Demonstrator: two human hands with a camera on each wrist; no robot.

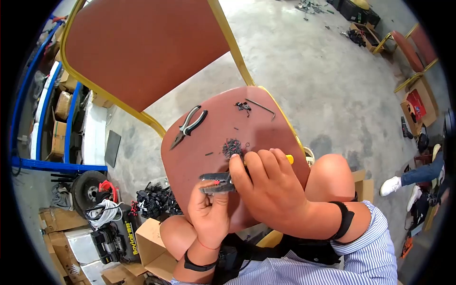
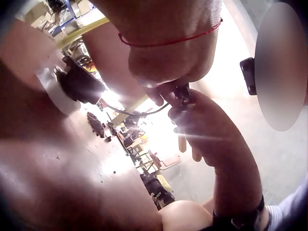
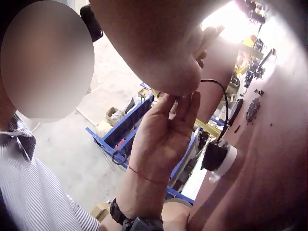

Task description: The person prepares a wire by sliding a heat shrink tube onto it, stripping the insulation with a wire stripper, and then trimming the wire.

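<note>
In the head view the right hand (image 1: 273, 190) is curled round a tool with a yellow handle end (image 1: 289, 159) and dark jaws. Between those jaws is a small red piece (image 1: 217, 182), and the fingertips of the left hand (image 1: 209, 213) pinch at that same spot. A pile of small dark and red pieces (image 1: 232, 148) lies on the chair seat (image 1: 190, 166) just beyond the hands. In the left wrist view, a dark item (image 2: 183, 94) shows between the two hands; in the right wrist view the right hand's grip is hidden.
Grey-and-black pliers (image 1: 189, 127) lie on the seat's left side. Small black parts (image 1: 243, 108) and a bent metal rod (image 1: 261, 108) are at its far end. The chair's backrest (image 1: 147, 47) rises behind. An open cardboard box (image 1: 154, 247) stands at lower left.
</note>
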